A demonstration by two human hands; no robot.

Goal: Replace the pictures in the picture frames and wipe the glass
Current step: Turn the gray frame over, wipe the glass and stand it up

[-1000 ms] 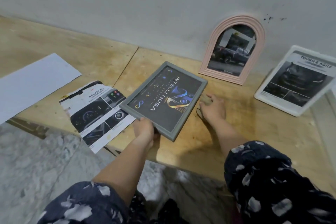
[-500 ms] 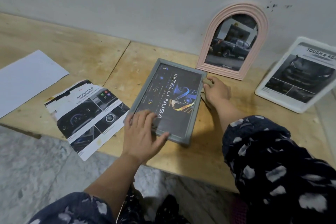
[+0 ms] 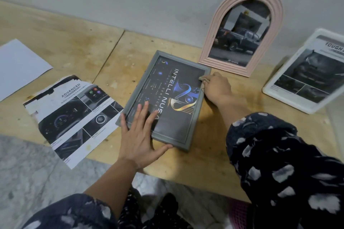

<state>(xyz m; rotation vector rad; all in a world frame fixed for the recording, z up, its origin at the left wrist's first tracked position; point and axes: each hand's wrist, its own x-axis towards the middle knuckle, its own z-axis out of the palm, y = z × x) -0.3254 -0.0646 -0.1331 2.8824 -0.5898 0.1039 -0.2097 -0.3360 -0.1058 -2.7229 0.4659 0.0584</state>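
A grey picture frame (image 3: 173, 87) holding a dark "INTELLI NUSA" print lies flat on the wooden board (image 3: 204, 165). My left hand (image 3: 139, 135) rests flat on the frame's near-left corner, fingers spread on the glass, thumb along the near edge. At the frame's far-right edge, my right hand (image 3: 217, 89) has its fingers closed on a small beige cloth (image 3: 203, 79), which touches the glass near that corner. A pink arched frame (image 3: 216, 42) with a truck picture leans on the wall behind. To the right leans a white frame (image 3: 305, 76) with a car print.
A torn car brochure sheet (image 3: 74, 113) lies left of the grey frame, overhanging the board's near edge. A blank white paper (image 3: 18, 67) lies at the far left. Marble floor (image 3: 28, 173) is below the board. My patterned sleeves fill the bottom of the view.
The grey frame, earlier held tilted in my left hand, now lies flat. My left hand has moved onto its glass. My right hand has brought the cloth to its far-right edge.
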